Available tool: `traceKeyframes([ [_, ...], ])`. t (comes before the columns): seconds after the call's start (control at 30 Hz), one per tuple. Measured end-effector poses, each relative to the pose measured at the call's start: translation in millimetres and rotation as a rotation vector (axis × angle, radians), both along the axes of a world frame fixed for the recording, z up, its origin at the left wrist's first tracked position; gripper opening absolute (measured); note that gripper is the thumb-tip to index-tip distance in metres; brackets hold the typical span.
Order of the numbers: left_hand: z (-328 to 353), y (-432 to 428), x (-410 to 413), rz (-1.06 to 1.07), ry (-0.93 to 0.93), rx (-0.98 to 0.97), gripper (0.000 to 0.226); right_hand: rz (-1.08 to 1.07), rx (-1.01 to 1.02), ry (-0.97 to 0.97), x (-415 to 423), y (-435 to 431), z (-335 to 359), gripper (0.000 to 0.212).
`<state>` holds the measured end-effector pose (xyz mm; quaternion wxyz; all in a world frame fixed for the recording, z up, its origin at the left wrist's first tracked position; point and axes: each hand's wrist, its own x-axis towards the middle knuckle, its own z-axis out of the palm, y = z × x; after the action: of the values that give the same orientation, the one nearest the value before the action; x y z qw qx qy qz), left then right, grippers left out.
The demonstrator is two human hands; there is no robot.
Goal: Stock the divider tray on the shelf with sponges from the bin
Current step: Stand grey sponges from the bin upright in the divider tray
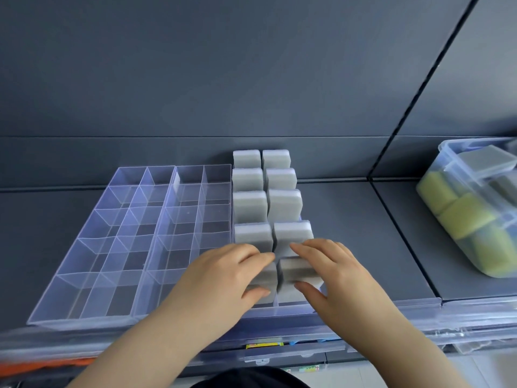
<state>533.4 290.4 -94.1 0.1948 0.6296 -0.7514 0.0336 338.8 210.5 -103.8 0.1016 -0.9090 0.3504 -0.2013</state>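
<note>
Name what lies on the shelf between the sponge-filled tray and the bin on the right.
Head view: only bare grey shelf lies between the sponge-filled tray and the bin, crossed by a seam between two shelf panels.

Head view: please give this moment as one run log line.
left hand grips front-left sponge | right hand grips front-right sponge | both in tray front row | bin holds more sponges

Both forearms reach forward. The left hand [223, 273] pinches the left sponge [270, 278]; the right hand [335, 273], just beside it, pinches the right sponge [296, 271].
</note>
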Motion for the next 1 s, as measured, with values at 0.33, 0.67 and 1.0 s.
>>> traceKeyframes([
  [0.33,40,-2,9,-0.054,-0.03,-0.165,0.035,-0.153,0.044,-0.017,2,13,26,0.045],
  [0.67,34,-37,-44,-0.239,-0.003,-0.182,0.036,-0.403,0.032,-0.067,-57,35,33,0.051],
  [1.0,37,-27,-207,-0.367,0.01,-0.16,0.036,-0.581,0.087,-0.121,-232,63,26,0.043],
])
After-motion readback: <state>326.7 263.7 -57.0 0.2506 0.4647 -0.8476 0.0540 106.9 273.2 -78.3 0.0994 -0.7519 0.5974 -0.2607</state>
